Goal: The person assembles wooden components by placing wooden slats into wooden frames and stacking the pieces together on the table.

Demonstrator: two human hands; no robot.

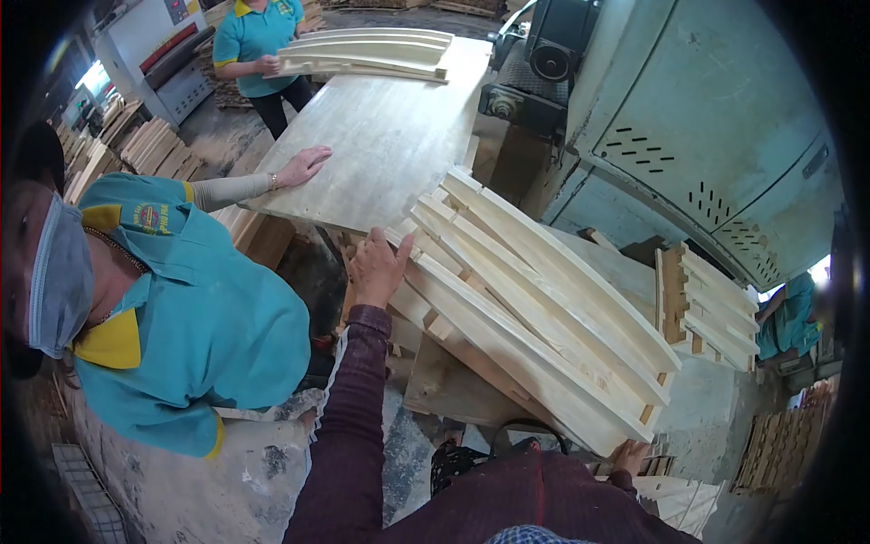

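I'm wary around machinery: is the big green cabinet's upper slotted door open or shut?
Shut: the upper slotted door looks flush, with only thin seams along its visible edges.

Head camera looked forward and down from the wearer's brow, close above the dark sleeve (pixel 344 426), with the table's (pixel 390 127) near edge at mid-height, far edge near top.

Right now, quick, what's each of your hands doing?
Left hand: open, at one end of the pale, ribbed wooden pieces.
Right hand: at their near corner; can't tell if it's gripping.
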